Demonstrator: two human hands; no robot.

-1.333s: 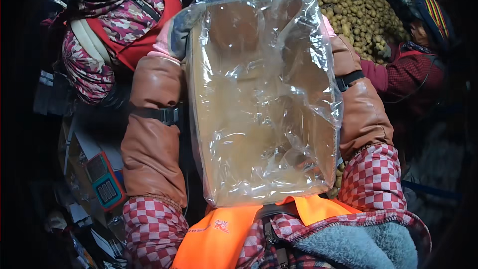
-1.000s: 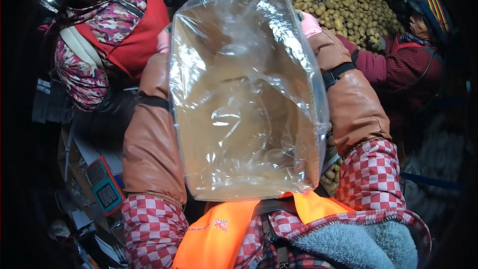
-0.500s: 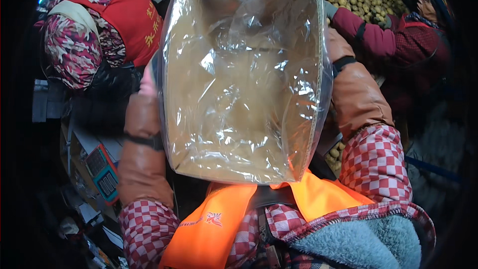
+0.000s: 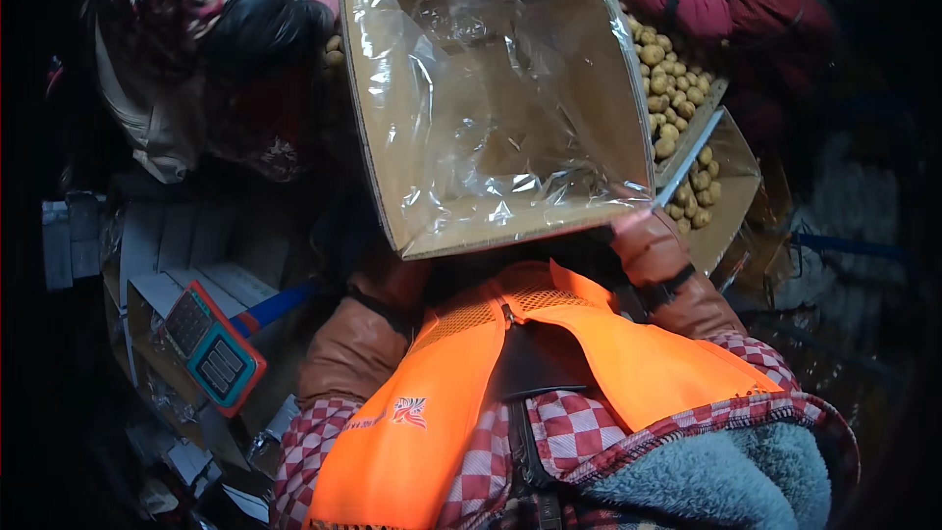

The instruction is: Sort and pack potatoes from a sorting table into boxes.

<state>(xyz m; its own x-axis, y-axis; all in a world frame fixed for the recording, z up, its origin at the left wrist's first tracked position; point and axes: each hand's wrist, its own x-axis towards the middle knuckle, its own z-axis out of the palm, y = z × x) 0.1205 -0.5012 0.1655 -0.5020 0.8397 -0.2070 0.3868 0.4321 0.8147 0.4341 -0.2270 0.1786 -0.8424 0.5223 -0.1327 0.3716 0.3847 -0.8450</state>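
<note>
A cardboard box (image 4: 535,224) is tilted before me with its open mouth facing up toward me. A clear plastic liner (image 4: 510,108) covers its inside, and nothing else lies within. At the near right corner of the box, my right hand (image 4: 633,220) grips the edge; its fingers are mostly hidden. My left forearm, in a brown sleeve cover (image 4: 358,344), reaches under the near left corner. The box hides my left hand and its fingers.
Loose potatoes (image 4: 677,79) fill a sorting surface at the right, with more in a lined box (image 4: 738,186). A scale display (image 4: 214,348) stands at the left. Co-workers (image 4: 775,34) work at the far right and far left (image 4: 186,0).
The box has shifted away from me. My hands have moved from its sides to its near corners. The liner now lies closer to the walls, and the left co-worker leans further forward.
</note>
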